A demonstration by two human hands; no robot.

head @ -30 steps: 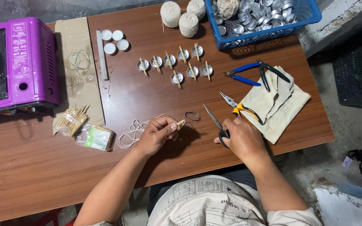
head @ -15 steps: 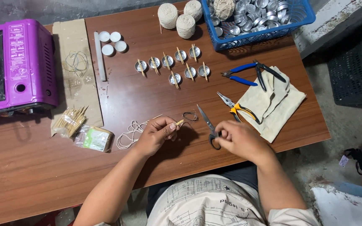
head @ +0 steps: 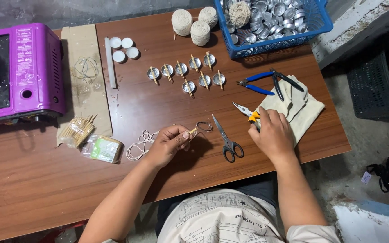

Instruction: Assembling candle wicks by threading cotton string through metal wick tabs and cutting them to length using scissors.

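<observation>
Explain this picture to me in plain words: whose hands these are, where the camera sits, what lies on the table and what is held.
There is no machine here: these are one person's two bare hands, filmed by a camera worn on that person's head and looking straight down at a brown wooden table.

The left hand pinches a small stick with string between its fingers. The right hand rests on yellow-handled pliers beside a folded cloth. Black scissors lie between the hands, untouched.

Further back are blue-handled pliers, small metal cups with sticks across them, balls of twine, a blue basket of empty cups, white candles, a bundle of sticks and a purple appliance.
</observation>
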